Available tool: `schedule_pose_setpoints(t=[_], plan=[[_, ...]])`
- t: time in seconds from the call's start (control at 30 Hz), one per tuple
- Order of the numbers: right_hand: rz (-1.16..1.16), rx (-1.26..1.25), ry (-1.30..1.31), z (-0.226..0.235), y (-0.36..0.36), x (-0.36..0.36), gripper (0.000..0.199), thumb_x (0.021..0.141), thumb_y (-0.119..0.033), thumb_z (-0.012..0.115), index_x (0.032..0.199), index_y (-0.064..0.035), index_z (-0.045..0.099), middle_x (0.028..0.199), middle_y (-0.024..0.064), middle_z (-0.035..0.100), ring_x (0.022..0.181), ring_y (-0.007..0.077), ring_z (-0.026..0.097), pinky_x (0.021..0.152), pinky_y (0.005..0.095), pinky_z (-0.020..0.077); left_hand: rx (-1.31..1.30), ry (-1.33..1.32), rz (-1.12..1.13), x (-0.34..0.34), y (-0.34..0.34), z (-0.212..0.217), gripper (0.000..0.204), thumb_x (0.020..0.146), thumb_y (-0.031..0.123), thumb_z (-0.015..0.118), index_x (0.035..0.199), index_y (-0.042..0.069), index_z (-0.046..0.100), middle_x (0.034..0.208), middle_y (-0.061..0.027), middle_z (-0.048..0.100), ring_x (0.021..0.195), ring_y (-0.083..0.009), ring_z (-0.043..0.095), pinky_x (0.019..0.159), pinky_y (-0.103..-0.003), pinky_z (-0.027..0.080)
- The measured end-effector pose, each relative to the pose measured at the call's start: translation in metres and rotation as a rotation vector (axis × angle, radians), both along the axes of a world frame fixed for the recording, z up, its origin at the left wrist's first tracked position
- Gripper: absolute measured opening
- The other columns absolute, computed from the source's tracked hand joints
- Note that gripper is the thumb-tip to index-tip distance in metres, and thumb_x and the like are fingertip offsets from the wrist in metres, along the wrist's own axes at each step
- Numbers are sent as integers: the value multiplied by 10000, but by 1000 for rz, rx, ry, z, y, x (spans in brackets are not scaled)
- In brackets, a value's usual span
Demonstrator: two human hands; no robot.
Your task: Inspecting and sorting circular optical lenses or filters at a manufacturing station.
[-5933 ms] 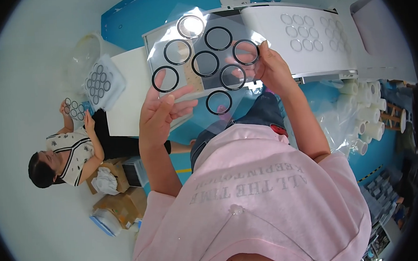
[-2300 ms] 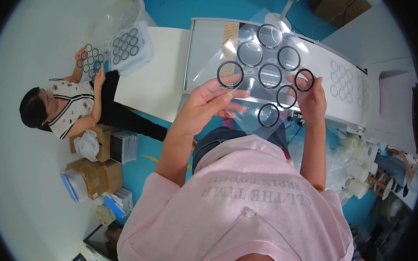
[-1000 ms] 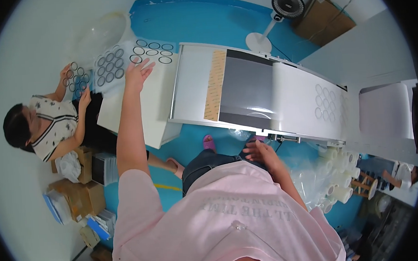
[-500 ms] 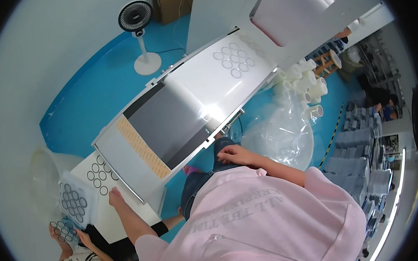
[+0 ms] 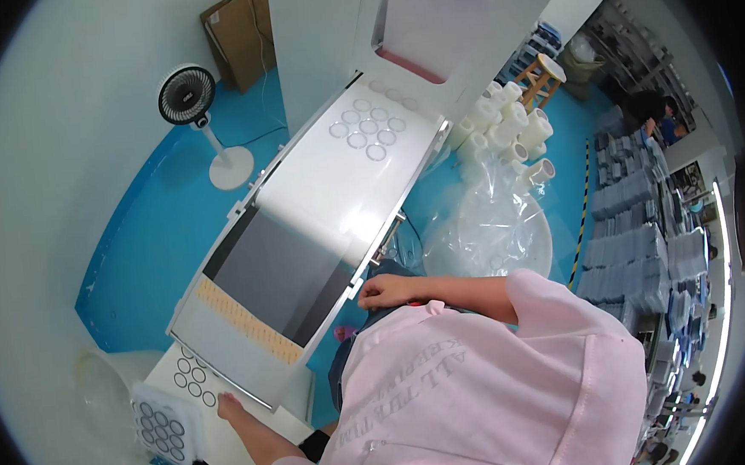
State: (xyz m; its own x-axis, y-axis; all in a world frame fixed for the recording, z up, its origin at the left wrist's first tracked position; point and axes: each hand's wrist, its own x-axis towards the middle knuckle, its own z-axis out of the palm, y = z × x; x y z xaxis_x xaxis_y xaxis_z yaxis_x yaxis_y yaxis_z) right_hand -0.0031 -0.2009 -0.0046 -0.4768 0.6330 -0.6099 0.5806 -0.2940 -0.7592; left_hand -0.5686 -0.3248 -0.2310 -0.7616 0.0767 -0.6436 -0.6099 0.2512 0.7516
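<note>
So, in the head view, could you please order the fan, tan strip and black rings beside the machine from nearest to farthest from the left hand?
From the left hand:
1. Black rings, on the table, just up-left.
2. Tan strip, across the machine's near end.
3. Fan, left of the machine.

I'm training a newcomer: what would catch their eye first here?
Probably the long white machine, running diagonally through the middle, with pale rings on its upper end. A fan stands left of it. At lower left, dark rings lie on a white table near the left hand.
</note>
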Motion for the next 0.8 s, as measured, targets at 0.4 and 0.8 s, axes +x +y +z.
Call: schedule_pose_setpoints(t=[0.4,0.8], plan=[[31,0,43,-9,14,4,327,890,-343,620,986,-33,660,870,46,661,810,134,600,739,299,480,-104,69,27,4,-23,25,374,806,231,625,993,-68,499,951,-147,542,781,-246,537,680,-377,500],[-66,44,81,-12,22,31,334,878,-323,643,995,-11,666,891,90,691,807,162,645,745,307,507,-88,87,-111,12,-45,34,129,816,115,519,824,-7,479,749,-98,491,571,-190,483,436,-286,440]])
